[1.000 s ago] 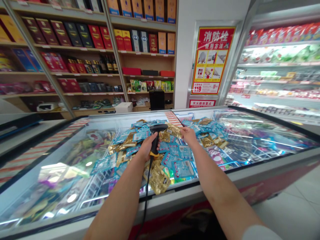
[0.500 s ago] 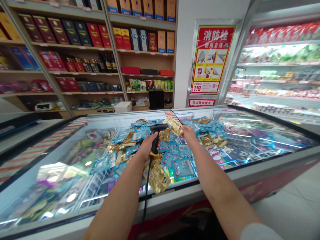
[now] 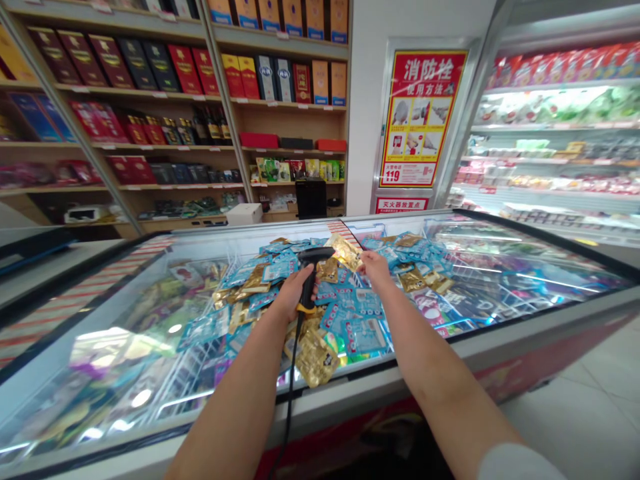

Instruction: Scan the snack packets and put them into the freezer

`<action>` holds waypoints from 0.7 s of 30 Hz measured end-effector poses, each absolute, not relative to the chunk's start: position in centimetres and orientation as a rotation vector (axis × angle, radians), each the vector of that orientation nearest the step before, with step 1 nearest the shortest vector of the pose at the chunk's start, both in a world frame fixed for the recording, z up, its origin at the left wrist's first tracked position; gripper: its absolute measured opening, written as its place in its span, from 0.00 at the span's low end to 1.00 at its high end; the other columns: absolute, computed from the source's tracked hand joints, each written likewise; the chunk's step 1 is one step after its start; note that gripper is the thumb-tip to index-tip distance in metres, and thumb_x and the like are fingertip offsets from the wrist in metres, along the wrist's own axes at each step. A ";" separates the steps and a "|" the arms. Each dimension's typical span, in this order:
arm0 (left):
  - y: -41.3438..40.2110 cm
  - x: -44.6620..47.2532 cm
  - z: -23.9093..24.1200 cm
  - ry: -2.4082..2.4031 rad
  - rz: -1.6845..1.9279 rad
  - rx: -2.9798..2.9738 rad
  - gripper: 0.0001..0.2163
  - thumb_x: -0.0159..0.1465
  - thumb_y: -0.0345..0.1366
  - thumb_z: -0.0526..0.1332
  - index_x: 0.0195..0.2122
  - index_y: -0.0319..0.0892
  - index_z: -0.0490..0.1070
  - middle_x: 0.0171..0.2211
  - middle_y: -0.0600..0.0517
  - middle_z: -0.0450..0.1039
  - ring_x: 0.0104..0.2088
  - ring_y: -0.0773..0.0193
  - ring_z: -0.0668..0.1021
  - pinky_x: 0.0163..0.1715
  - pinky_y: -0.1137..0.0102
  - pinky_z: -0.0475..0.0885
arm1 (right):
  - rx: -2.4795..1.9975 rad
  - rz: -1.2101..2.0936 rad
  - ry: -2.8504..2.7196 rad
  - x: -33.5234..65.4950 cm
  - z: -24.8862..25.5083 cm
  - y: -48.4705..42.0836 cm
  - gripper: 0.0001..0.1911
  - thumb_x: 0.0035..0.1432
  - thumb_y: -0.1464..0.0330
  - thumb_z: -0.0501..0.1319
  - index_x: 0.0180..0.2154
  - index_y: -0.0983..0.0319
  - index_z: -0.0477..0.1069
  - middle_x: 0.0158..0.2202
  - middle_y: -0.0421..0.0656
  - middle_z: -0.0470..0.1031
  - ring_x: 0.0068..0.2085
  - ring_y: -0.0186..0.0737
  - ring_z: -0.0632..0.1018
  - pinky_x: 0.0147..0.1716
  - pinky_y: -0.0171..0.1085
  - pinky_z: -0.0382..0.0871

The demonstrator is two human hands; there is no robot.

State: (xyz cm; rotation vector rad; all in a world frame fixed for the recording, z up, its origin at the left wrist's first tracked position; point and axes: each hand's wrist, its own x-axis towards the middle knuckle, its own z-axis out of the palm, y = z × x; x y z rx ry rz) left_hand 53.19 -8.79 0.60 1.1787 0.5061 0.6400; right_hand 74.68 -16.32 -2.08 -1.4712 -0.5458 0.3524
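Observation:
My left hand (image 3: 297, 293) is wrapped round the grip of a black barcode scanner (image 3: 309, 280) with a yellow-edged base. The scanner's head points right, and its cable runs down over the freezer's front edge. Between the fingers of my right hand (image 3: 374, 268) is the edge of a gold foil packet (image 3: 345, 252), held up just in front of the scanner's head. Blue packets (image 3: 367, 335) and other gold packets lie in loose piles on the glass lid under both hands. One larger gold packet (image 3: 316, 359) rests near the front edge.
The chest freezer's glass top (image 3: 165, 373) shows packaged goods beneath it. Another pile of blue packets (image 3: 420, 252) lies to the right. Behind stand shelves of boxed bottles (image 3: 195, 70), a white box (image 3: 245, 213) and a red fire-hydrant poster (image 3: 425, 120). A lit refrigerated display (image 3: 560, 143) is at right.
The view has shifted very slightly. Both hands keep their holds, with the gold packet and the barcode scanner in nearly the same places.

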 end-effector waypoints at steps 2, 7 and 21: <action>-8.8 53.2 0.6 0.518 0.641 1.172 0.16 0.58 0.47 0.66 0.36 0.38 0.73 0.22 0.54 0.71 0.16 0.71 0.69 0.14 0.76 0.63 | -1.487 0.353 -0.554 74.6 -2.0 -16.4 0.11 0.54 0.65 0.57 0.35 0.63 0.74 0.14 0.35 0.68 0.17 0.34 0.67 0.19 0.32 0.59; -8.7 53.1 0.8 0.566 0.613 1.181 0.15 0.59 0.47 0.65 0.34 0.38 0.72 0.19 0.54 0.69 0.14 0.70 0.68 0.13 0.75 0.62 | -1.543 0.302 -0.576 75.1 -2.4 -16.2 0.12 0.55 0.64 0.57 0.36 0.62 0.76 0.14 0.34 0.67 0.18 0.35 0.67 0.21 0.33 0.61; -7.5 53.3 -0.3 0.517 0.652 1.213 0.18 0.56 0.50 0.67 0.30 0.37 0.72 0.20 0.53 0.71 0.16 0.71 0.69 0.14 0.77 0.64 | -1.300 -0.020 -0.047 78.9 -1.7 -17.8 0.14 0.59 0.66 0.52 0.42 0.63 0.71 0.25 0.43 0.76 0.28 0.42 0.80 0.29 0.37 0.74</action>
